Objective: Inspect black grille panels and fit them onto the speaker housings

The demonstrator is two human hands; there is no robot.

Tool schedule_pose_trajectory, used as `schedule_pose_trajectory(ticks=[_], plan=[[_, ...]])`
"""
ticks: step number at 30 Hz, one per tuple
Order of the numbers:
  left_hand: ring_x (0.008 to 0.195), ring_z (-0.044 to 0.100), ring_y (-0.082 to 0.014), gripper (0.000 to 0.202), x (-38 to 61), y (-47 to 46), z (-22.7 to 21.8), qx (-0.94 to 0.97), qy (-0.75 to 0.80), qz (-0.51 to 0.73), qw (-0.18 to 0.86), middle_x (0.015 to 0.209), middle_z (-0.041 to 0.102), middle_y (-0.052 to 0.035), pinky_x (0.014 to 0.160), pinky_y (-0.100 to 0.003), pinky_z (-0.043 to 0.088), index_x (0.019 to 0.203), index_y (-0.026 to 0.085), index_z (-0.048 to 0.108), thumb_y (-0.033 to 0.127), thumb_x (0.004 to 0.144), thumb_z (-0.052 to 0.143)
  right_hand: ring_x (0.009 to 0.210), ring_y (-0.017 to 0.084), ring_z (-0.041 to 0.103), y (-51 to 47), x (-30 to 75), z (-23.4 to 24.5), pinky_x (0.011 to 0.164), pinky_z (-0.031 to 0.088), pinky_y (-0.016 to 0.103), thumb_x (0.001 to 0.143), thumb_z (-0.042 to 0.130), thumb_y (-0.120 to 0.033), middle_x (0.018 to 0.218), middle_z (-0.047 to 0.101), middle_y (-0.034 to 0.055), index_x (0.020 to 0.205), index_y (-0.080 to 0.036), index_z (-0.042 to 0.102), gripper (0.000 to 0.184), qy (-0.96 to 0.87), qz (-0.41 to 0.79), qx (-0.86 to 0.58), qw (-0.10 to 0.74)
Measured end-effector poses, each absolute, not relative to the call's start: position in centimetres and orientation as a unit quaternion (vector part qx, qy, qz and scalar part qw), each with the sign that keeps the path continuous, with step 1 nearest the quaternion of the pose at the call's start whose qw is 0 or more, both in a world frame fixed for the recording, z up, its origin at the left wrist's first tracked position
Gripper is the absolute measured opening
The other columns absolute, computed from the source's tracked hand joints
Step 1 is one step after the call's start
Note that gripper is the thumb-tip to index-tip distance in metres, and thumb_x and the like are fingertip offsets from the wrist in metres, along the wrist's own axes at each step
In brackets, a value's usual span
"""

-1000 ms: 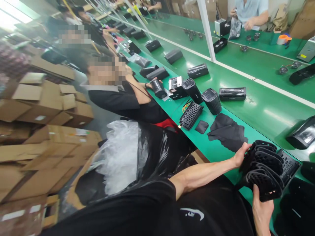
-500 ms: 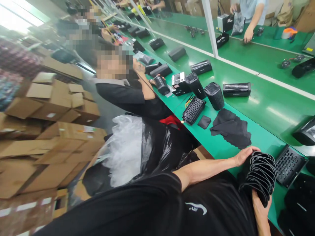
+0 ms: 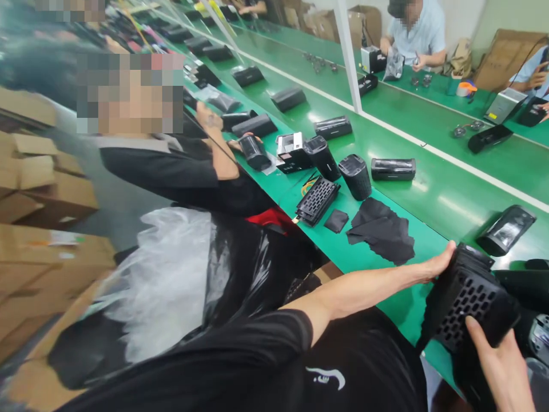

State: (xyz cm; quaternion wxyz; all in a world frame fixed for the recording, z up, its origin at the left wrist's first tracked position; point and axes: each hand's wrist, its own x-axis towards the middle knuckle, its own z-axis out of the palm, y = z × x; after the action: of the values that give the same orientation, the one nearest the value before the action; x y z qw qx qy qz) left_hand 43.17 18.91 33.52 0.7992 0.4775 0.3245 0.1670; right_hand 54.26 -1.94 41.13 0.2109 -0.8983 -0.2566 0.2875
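At the right, a stack of black perforated speaker grilles (image 3: 469, 300) is between my two hands, its slotted face turned up. My left hand (image 3: 440, 263) grips the far left side of the stack, most of its fingers hidden behind it. On the near right side my right hand (image 3: 500, 352) presses its thumb onto the slotted face, and its other fingers are out of sight beneath. Thin black cloth pieces (image 3: 380, 232) lie on the green table to the left of the stack, beside a small folded black cloth (image 3: 336, 220).
Another grille stack (image 3: 318, 200) and two upright black speakers (image 3: 355, 176) stand farther left. More speakers (image 3: 393, 169) lie along the green conveyor (image 3: 450, 200). A co-worker (image 3: 167, 160) sits at my left. Plastic bags (image 3: 171, 274) and cardboard boxes (image 3: 47, 269) are behind.
The held stack showed its curved edges; now a slotted face is up. The separate grille at its right no longer shows apart. My right hand has shifted right, and the view has swung right.
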Motion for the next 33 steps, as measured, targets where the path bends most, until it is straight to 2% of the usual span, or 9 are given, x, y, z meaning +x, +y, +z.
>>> schedule_pose_trajectory(ticks=[5, 7, 10, 13, 17, 19, 22, 29, 33], plan=[[0.119, 0.069, -0.0419, 0.104, 48.1, 19.2, 35.3, 0.552, 0.431, 0.027, 0.714, 0.137, 0.072, -0.0205, 0.103, -0.053, 0.053, 0.142, 0.017, 0.064, 0.096, 0.082, 0.035, 0.102, 0.046, 0.070, 0.6, 60.0, 41.6, 0.091, 0.054, 0.060, 0.074, 0.060, -0.078, 0.101, 0.075, 0.0186, 0.128, -0.015, 0.071, 0.083, -0.289, 0.248, -0.909, 0.170], [0.121, 0.069, -0.0431, 0.104, 48.1, 19.2, 36.0, 0.591, 0.451, -0.032, 0.669, 0.140, 0.070, -0.0223, 0.105, -0.056, 0.052, 0.147, 0.017, 0.059, 0.095, 0.083, 0.035, 0.095, 0.043, 0.071, 1.7, 60.8, 41.2, 0.088, 0.055, 0.057, 0.075, 0.059, -0.070, 0.093, 0.075, 0.0176, 0.120, -0.015, 0.071, 0.072, -0.292, 0.245, -0.913, 0.144], [0.135, 0.061, -0.0455, 0.095, 46.9, 19.2, 36.5, 0.618, 0.449, -0.041, 0.644, 0.147, 0.066, -0.0203, 0.114, -0.063, 0.044, 0.147, 0.020, 0.057, 0.090, 0.086, 0.038, 0.094, 0.041, 0.071, 2.4, 61.0, 41.2, 0.089, 0.055, 0.055, 0.078, 0.058, -0.063, 0.091, 0.074, 0.0168, 0.118, -0.015, 0.070, 0.063, -0.291, 0.222, -0.922, 0.125], [0.148, 0.049, -0.0433, 0.082, 45.4, 18.6, 36.7, 0.630, 0.441, -0.020, 0.639, 0.157, 0.058, -0.0140, 0.122, -0.063, 0.037, 0.144, 0.025, 0.060, 0.082, 0.094, 0.028, 0.097, 0.041, 0.072, 2.2, 60.5, 41.8, 0.089, 0.055, 0.054, 0.080, 0.057, -0.061, 0.103, 0.075, 0.0196, 0.126, -0.014, 0.067, 0.066, -0.292, 0.192, -0.929, 0.120], [0.158, 0.040, -0.0290, 0.081, 43.9, 16.8, 36.7, 0.621, 0.406, 0.048, 0.668, 0.169, 0.044, -0.0102, 0.131, -0.047, 0.032, 0.164, 0.024, 0.039, 0.071, 0.102, 0.017, 0.103, 0.039, 0.072, 1.8, 58.5, 43.0, 0.090, 0.054, 0.051, 0.081, 0.055, -0.057, 0.116, 0.074, 0.0199, 0.133, -0.013, 0.064, 0.069, -0.301, 0.147, -0.931, 0.144], [0.160, 0.035, -0.0297, 0.086, 43.5, 15.7, 36.6, 0.613, 0.377, 0.080, 0.690, 0.172, 0.037, -0.0137, 0.133, -0.047, 0.028, 0.167, 0.020, 0.033, 0.072, 0.100, 0.029, 0.106, 0.040, 0.071, 1.9, 57.4, 43.6, 0.093, 0.053, 0.051, 0.083, 0.052, -0.054, 0.116, 0.074, 0.0200, 0.132, -0.013, 0.066, 0.066, -0.303, 0.110, -0.932, 0.166], [0.161, 0.031, -0.0364, 0.097, 43.5, 14.5, 36.6, 0.610, 0.379, 0.090, 0.690, 0.174, 0.030, -0.0168, 0.134, -0.054, 0.025, 0.168, 0.019, 0.030, 0.075, 0.092, 0.050, 0.103, 0.040, 0.070, 2.4, 56.1, 44.1, 0.093, 0.053, 0.052, 0.084, 0.051, -0.053, 0.107, 0.073, 0.0203, 0.128, -0.011, 0.068, 0.064, -0.301, 0.055, -0.930, 0.204], [0.158, 0.036, -0.0353, 0.092, 43.7, 14.3, 36.6, 0.628, 0.400, 0.101, 0.660, 0.169, 0.037, -0.0181, 0.134, -0.049, 0.026, 0.164, 0.015, 0.036, 0.072, 0.093, 0.051, 0.099, 0.040, 0.067, 2.9, 55.7, 44.9, 0.093, 0.053, 0.052, 0.079, 0.052, -0.059, 0.102, 0.071, 0.0201, 0.139, -0.004, 0.064, 0.083, -0.270, 0.004, -0.928, 0.257], [0.158, 0.036, -0.0354, 0.091, 43.5, 14.5, 36.7, 0.632, 0.404, 0.084, 0.656, 0.170, 0.037, -0.0187, 0.133, -0.050, 0.027, 0.164, 0.016, 0.036, 0.068, 0.092, 0.056, 0.090, 0.035, 0.069, 2.5, 57.0, 45.4, 0.090, 0.053, 0.050, 0.074, 0.060, -0.065, 0.098, 0.071, 0.0146, 0.141, -0.008, 0.062, 0.088, -0.234, 0.014, -0.934, 0.271]])
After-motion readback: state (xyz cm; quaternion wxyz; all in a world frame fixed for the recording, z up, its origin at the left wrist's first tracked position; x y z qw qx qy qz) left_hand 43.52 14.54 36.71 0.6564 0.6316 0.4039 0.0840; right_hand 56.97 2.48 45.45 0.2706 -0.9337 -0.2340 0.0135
